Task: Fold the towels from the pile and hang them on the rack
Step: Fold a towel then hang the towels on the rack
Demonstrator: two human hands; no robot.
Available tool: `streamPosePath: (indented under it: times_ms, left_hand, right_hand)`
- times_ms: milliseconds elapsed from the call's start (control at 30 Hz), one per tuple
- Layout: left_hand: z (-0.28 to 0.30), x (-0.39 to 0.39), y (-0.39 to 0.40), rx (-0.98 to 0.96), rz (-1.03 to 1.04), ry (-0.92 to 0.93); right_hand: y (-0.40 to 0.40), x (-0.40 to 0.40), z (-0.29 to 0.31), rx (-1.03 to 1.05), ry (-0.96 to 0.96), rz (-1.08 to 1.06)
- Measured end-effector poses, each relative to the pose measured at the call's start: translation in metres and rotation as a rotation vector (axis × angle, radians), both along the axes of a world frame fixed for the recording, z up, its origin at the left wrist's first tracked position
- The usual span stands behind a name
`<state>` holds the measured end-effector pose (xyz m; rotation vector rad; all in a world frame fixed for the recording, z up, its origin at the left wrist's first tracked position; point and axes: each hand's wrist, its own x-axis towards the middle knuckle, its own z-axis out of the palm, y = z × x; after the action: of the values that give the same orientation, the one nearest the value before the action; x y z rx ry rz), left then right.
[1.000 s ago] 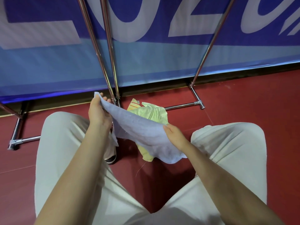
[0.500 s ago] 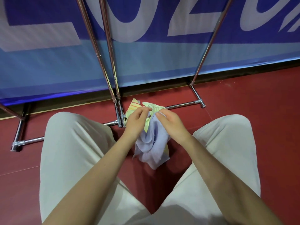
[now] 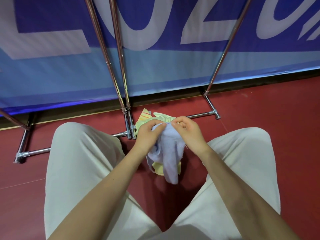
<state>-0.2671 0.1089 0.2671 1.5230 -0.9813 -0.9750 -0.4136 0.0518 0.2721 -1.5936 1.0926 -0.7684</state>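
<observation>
A sports hall or event venue, by the look of it: dark red floor (image 3: 277,104) beneath a big blue printed banner (image 3: 155,66), chrome rack (image 3: 210,115) standing just before that banner.

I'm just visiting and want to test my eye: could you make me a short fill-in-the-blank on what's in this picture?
1. Both hands, left and right, hold a pale ____ towel.
2. The yellow towels lie on the ____ floor.
3. The metal rack stands before a ____ banner.

Missing words: blue; red; blue
</observation>
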Motion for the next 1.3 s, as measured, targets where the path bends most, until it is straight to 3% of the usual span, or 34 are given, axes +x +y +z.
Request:
streamPosePath:
  times_ms: [200, 300, 400, 500, 567, 800, 1033, 1300]
  left_hand:
    - [0.006, 0.009, -0.002, -0.036, 0.096, 0.026]
    - [0.016, 0.021, -0.003, -0.02, 0.296, 0.109]
    - [0.025, 0.041, -0.003, 0.033, 0.542, 0.309]
    - [0.026, 0.059, -0.002, 0.11, 0.645, 0.422]
    - [0.023, 0.065, -0.003, 0.135, 0.668, 0.383]
    - [0.008, 0.053, -0.001, 0.374, 0.417, 0.199]
    - [-0.007, 0.001, -0.007, 0.215, 0.186, 0.156]
    - [-0.009, -0.036, -0.007, 0.156, -0.098, 0.098]
  right_hand:
    - [0.011, 0.001, -0.021, 0.004, 0.188, 0.144]
    - [0.012, -0.002, -0.031, -0.038, 0.233, 0.134]
    - [0.009, -0.011, -0.041, -0.033, 0.298, 0.12]
    - [0.006, -0.023, -0.06, 0.009, 0.4, 0.152]
    - [0.005, -0.028, -0.068, 0.015, 0.437, 0.149]
    - [0.009, -0.016, -0.029, -0.057, 0.208, 0.013]
    - [0.015, -0.015, -0.005, -0.225, 0.39, 0.083]
    - [0.009, -0.017, 0.008, -0.122, 0.099, -0.036]
